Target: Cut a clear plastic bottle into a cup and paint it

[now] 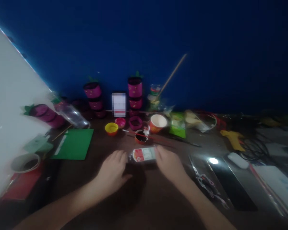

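Note:
A clear plastic bottle (pixel 145 154) with a red and white label lies sideways between my hands, low over the dark table. My right hand (pixel 169 161) is closed around its right end. At the other end, my left hand (pixel 112 169) has its fingertips close to or touching the bottle, with the thumb stretched apart. Blur hides the exact contact there. Just behind the bottle sits a small cup of dark paint (pixel 141 137), with a red-handled paintbrush (pixel 153 138) lying across it.
Purple stacked containers (pixel 135 92) stand along the blue wall. Near them are a yellow cup (pixel 111 129) and a paper cup (pixel 158 122). Green foam sheet (pixel 74 144) lies left. Scissors (pixel 204 180), a phone (pixel 232 183) and a yellow glue gun (pixel 234 139) lie right.

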Motion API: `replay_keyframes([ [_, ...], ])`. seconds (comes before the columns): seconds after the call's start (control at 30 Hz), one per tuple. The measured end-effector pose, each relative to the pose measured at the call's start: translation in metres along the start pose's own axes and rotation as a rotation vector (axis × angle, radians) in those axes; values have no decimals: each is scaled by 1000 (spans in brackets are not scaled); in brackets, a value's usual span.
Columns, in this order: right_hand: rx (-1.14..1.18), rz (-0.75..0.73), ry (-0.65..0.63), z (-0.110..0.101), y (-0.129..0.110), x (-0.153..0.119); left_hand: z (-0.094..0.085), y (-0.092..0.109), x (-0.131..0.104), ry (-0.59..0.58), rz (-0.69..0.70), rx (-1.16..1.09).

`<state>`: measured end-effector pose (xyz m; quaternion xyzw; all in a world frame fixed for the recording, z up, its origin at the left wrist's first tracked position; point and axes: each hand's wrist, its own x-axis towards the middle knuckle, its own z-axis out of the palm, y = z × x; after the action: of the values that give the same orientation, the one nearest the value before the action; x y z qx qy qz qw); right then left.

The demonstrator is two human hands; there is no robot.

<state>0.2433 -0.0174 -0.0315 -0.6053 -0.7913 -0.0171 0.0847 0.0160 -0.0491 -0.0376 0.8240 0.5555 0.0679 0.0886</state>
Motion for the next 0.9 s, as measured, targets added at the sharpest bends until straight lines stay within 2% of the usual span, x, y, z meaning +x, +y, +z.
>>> replay_keyframes([
  [0.07, -60, -40, 24, 1, -5, -2, 9, -8, -1, 25, 27, -44],
  [0.17, -135, -130, 141, 4, -15, -3, 19, -15, 7, -3, 9, -122],
  [0.27, -170, -185, 272, 5, -22, 0, 25, -16, 12, -15, 6, -80],
  [0.37, -158, -209, 338, 3, -23, 4, 26, -15, 10, -30, 73, -35],
  [0.53, -117, -252, 323, 2, -33, 3, 28, -13, 7, -67, 120, -5],
  [0.67, 7, -437, 285, 5, -56, -2, 31, -12, 10, -81, 204, 23],
  [0.77, 76, -419, 272, 7, -67, -6, 30, -12, 12, -98, 192, 52],
  [0.9, 168, -409, 323, 6, -75, -10, 26, -10, 12, -119, 185, 85],
])
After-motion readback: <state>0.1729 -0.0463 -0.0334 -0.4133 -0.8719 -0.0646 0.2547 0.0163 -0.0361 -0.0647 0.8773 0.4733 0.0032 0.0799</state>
